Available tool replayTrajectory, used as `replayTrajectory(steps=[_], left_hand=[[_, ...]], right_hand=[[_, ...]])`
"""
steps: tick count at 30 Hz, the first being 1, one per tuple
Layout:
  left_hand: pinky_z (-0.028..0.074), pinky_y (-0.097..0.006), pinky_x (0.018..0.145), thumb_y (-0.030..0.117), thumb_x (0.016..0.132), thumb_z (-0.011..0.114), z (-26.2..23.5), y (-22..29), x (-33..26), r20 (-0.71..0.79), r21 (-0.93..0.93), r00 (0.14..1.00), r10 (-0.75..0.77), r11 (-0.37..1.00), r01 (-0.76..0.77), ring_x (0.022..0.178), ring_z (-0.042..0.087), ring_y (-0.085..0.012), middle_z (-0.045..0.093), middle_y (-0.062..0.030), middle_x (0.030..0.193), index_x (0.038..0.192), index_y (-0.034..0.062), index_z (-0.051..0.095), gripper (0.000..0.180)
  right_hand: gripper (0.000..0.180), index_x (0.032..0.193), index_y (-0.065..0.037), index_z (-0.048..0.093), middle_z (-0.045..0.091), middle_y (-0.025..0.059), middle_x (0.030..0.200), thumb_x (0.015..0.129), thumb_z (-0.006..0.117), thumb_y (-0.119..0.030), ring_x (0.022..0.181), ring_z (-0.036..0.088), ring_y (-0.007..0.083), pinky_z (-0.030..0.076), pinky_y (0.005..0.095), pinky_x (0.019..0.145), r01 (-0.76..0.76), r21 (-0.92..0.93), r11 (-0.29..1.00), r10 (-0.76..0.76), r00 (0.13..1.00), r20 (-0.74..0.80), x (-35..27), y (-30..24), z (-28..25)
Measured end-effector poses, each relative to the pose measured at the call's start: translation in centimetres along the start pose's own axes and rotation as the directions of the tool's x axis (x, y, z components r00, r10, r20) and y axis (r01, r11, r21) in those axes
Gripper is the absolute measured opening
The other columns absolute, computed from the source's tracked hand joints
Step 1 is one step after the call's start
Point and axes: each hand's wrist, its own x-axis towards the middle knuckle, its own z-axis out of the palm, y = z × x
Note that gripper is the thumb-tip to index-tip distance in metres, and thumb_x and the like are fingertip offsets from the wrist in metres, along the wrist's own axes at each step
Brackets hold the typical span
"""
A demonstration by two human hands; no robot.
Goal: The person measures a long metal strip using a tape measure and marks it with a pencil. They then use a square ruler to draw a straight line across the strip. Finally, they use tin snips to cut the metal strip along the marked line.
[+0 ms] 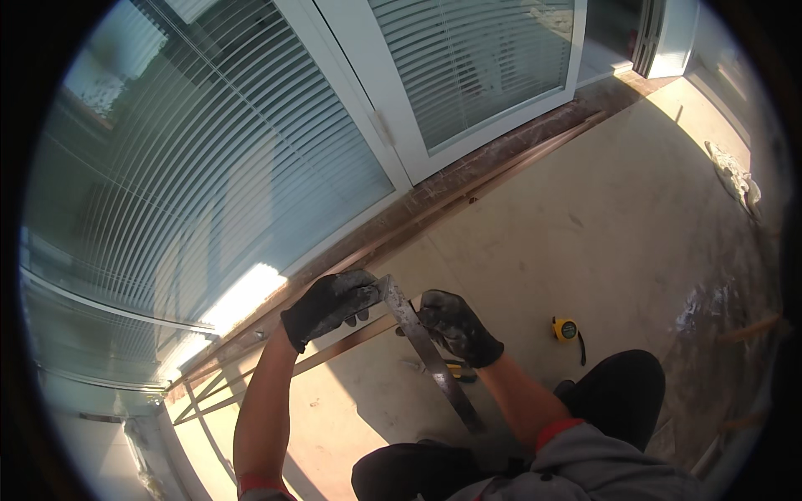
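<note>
Both hands wear dark work gloves and are raised close together over the floor. My left hand (336,302) pinches the upper end of a flat grey metal strip (432,361), which slants down toward my knees. Fingers of my right hand (455,324) are curled at the strip's right side, just below that end; part of their grip is hidden. A long, thin brownish strip (342,345) runs from between the hands toward the lower left. Under the metal strip, a yellow-and-black hand tool (461,371) lies on the floor, partly covered.
A yellow tape measure (565,329) with a black strap lies to the right. Ahead stand white-framed glass doors (476,75) with blinds, above a brown sill (434,194) with long strips along it. A crumpled white cloth (733,175) lies at far right.
</note>
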Motion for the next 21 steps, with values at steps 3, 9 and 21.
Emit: replayTrajectory(steps=[3,9,21], left_hand=[[0.053,-0.032,0.083,0.025,0.097,0.062,0.7,1.3,1.6,0.122,0.447,0.93,0.346,0.817,-0.363,0.09,0.068,-0.0213,0.071,-0.0075,0.107,0.118,0.0056,0.065,0.029],[0.054,-0.035,0.088,0.023,0.094,0.064,1.6,1.5,2.4,0.108,0.513,0.929,0.354,0.781,-0.357,0.101,0.067,-0.0275,0.07,-0.0106,0.114,0.124,0.0122,0.066,0.032],[0.055,-0.032,0.089,0.031,0.098,0.058,0.8,6.8,1.6,0.031,0.747,0.998,0.062,0.662,-0.065,0.099,0.067,-0.0205,0.068,-0.0093,0.121,0.13,0.0156,0.064,0.036]], right_hand=[[0.011,0.096,-0.004,0.057,0.063,0.0029,0.088,0.098,0.059,-0.015,0.081,0.063,0.011,0.049,0.0251,0.071,-0.001,-0.04,0.999,0.0,1.0,-0.017,0.2,-0.9,-0.1],[0.014,0.101,-0.004,0.058,0.063,0.0028,0.089,0.098,0.061,-0.017,0.078,0.061,0.0101,0.048,0.0251,0.067,0.064,0.055,0.996,-0.061,0.996,-0.057,-0.1,-0.7,-0.4],[0.024,0.113,-0.002,0.057,0.058,0.0024,0.092,0.1,0.06,-0.022,0.079,0.054,0.011,0.048,0.0279,0.076,0.143,-0.01,0.99,-0.144,0.989,-0.024,0.5,-1.5,1.0]])
